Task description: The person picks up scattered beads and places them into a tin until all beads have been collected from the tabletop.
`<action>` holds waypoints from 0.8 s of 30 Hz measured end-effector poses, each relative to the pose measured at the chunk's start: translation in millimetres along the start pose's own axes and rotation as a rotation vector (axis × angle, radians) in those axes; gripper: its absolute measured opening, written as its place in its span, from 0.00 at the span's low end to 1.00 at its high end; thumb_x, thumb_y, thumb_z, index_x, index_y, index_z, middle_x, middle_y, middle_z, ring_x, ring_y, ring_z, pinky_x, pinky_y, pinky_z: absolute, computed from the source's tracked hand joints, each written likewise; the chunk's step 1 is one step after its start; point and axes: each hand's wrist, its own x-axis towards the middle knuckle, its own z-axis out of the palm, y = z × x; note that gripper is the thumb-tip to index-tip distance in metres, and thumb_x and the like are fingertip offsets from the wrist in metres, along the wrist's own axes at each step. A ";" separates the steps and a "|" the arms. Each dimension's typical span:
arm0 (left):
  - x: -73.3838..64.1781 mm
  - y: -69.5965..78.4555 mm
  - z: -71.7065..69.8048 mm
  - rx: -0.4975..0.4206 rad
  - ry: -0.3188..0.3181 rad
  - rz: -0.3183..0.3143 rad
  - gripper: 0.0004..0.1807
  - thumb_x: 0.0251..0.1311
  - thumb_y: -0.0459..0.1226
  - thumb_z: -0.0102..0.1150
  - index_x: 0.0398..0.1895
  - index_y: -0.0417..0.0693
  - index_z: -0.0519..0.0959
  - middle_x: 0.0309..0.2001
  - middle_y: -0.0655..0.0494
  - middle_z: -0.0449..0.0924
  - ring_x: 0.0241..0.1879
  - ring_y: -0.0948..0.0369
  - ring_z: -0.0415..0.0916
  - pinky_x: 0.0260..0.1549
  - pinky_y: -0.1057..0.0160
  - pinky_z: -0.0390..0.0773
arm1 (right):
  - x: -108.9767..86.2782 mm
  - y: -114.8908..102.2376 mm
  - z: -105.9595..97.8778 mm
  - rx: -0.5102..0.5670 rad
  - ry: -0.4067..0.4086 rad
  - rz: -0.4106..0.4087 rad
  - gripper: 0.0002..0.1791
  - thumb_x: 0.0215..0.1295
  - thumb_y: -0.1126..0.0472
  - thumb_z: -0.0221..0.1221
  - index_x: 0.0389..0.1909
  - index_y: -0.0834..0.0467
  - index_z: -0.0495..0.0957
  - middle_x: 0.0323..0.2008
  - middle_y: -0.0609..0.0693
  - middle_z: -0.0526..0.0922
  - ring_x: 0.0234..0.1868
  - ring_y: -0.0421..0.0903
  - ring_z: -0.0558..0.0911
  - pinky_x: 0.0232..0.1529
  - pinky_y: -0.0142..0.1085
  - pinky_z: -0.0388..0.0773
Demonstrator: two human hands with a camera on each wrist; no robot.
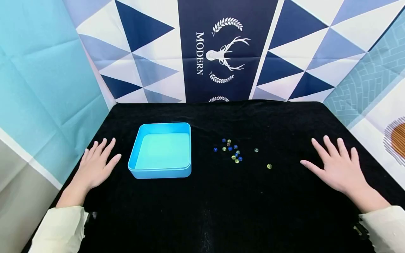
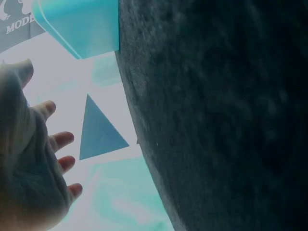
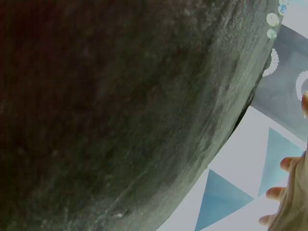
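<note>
A square light-blue open box with nothing in it stands left of the middle of the black cloth. To its right lies a loose cluster of glass marbles, blue, yellow-green and clear. Two marbles sit apart from the rest: a clear one and a yellow-green one. The left hand, fingers spread, is left of the box and holds nothing; the left wrist view shows the box beyond the thumb. On the far right, the right hand has its fingers spread and is likewise without anything in it.
Black cloth covers the table. Behind it hangs a patterned curtain with triangles and a deer print; a pale blue sheet hangs along the left side and another patterned cloth along the right.
</note>
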 end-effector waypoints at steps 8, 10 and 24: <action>9.3 6.6 -0.7 -0.140 -0.062 0.027 0.37 0.70 0.55 0.33 0.74 0.49 0.37 0.70 0.32 0.36 0.68 0.36 0.31 0.59 0.33 0.37 | 3.5 -4.8 3.5 0.015 0.004 -0.020 0.47 0.62 0.34 0.48 0.73 0.55 0.44 0.69 0.68 0.44 0.68 0.67 0.30 0.58 0.65 0.21; 11.3 8.5 -0.5 -0.180 -0.079 0.027 0.38 0.70 0.55 0.34 0.74 0.49 0.37 0.71 0.34 0.34 0.67 0.36 0.31 0.58 0.32 0.38 | 4.2 -6.0 4.3 0.020 0.002 -0.025 0.47 0.62 0.34 0.48 0.73 0.55 0.44 0.69 0.68 0.44 0.68 0.66 0.30 0.58 0.65 0.22; 28.3 18.5 -2.1 -0.409 -0.174 0.007 0.45 0.67 0.53 0.46 0.73 0.52 0.30 0.72 0.40 0.28 0.69 0.40 0.28 0.57 0.31 0.42 | 10.3 -20.3 6.3 0.086 -0.001 -0.043 0.46 0.63 0.35 0.48 0.73 0.55 0.44 0.70 0.68 0.43 0.68 0.64 0.30 0.59 0.65 0.24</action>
